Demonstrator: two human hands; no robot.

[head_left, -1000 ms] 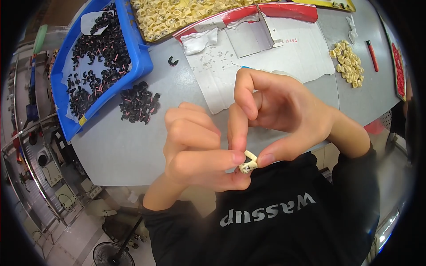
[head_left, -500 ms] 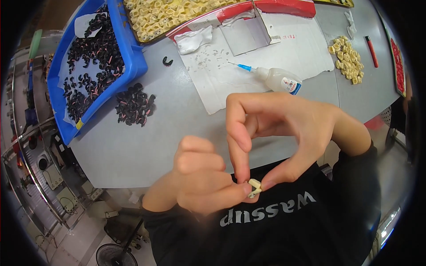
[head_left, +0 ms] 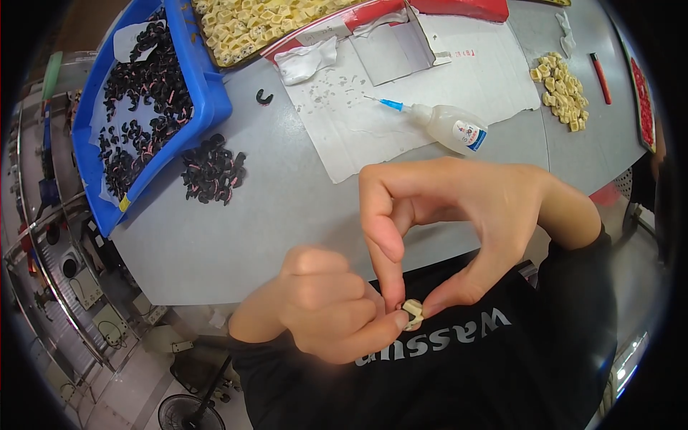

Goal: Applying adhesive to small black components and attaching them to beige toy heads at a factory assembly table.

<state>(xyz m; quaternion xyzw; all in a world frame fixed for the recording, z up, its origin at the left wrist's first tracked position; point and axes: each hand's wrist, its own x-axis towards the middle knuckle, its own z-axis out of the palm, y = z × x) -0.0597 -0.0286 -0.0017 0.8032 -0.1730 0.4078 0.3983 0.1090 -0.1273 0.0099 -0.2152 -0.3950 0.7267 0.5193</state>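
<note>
Close to my black sweatshirt, both hands meet on a small cream-coloured piece [head_left: 413, 312] with a dark part set in it. My left hand [head_left: 322, 304] is curled, its thumb and forefinger pinching the piece's left side. Thumb and fingertips of my right hand [head_left: 466, 208] close on the same piece from above and from the right, the rest of the hand arched. Beyond the right hand, a clear squeeze bottle [head_left: 451, 127] with a blue needle tip lies on white paper [head_left: 337, 147]. The fingers hide part of the piece.
At left stands a blue bin [head_left: 208, 104] of curved black pieces, with a loose pile [head_left: 213, 170] and a single one [head_left: 264, 97] nearby. A tray of cream pieces [head_left: 265, 25] and an open box [head_left: 390, 54] sit behind. At right are more cream pieces [head_left: 564, 92] and a red pen [head_left: 600, 79].
The cream piece has turned a little and sits slightly lower between my fingers. Both hands keep their pinch; the left has dipped a little. The table has shifted slightly in view.
</note>
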